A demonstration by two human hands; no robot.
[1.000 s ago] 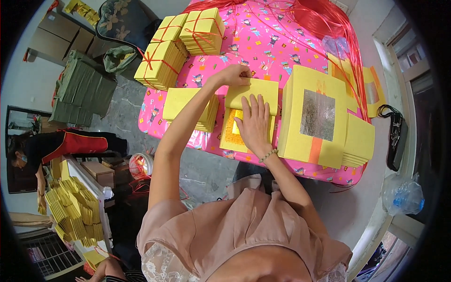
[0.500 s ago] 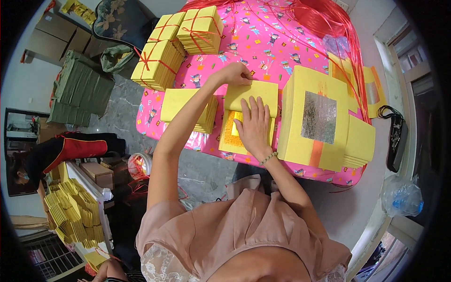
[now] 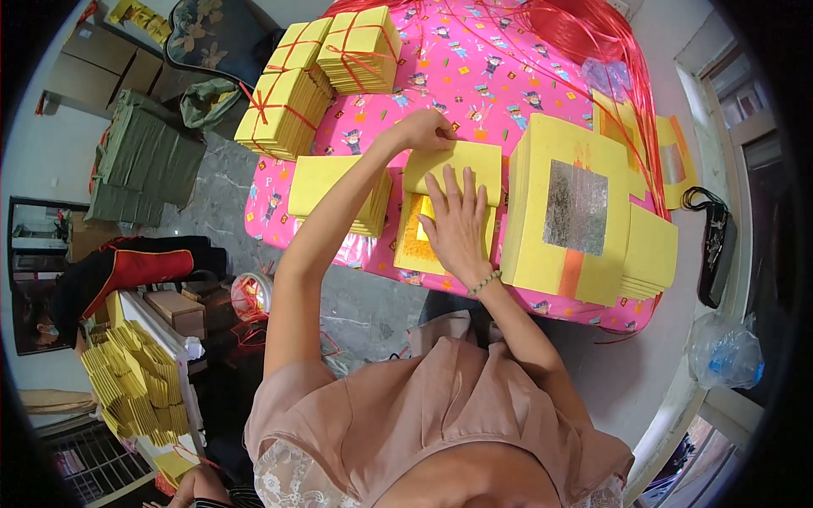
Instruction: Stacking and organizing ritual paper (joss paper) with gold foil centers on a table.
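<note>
In front of me on the table lies a yellow paper sheet [image 3: 417, 170], its far part folded over toward me. Orange print and a bright yellow-gold patch show on the part below the fold. My left hand [image 3: 426, 129] is at the sheet's far edge, fingers curled and closed on it. My right hand [image 3: 460, 216] rests flat over the fold, with its fingers spread. Beside it on the right stands a thick stack of large yellow sheets [image 3: 527, 203], the top one bearing a silver square and an orange strip. Left of the sheet is a pile of folded yellow paper [image 3: 326, 182].
Bundles of yellow paper tied with red string [image 3: 284, 110] stand at the far left of the pink table [image 3: 457, 63]. Red plastic strands [image 3: 637, 93] hang along the right side. A smaller yellow pile [image 3: 648, 254] sits at the right edge. Another person [image 3: 152, 262] bends at the left.
My right hand's fingers have spread a little and reach slightly farther up the folded sheet. My left hand stays at the far edge. The person at the left has bent lower.
</note>
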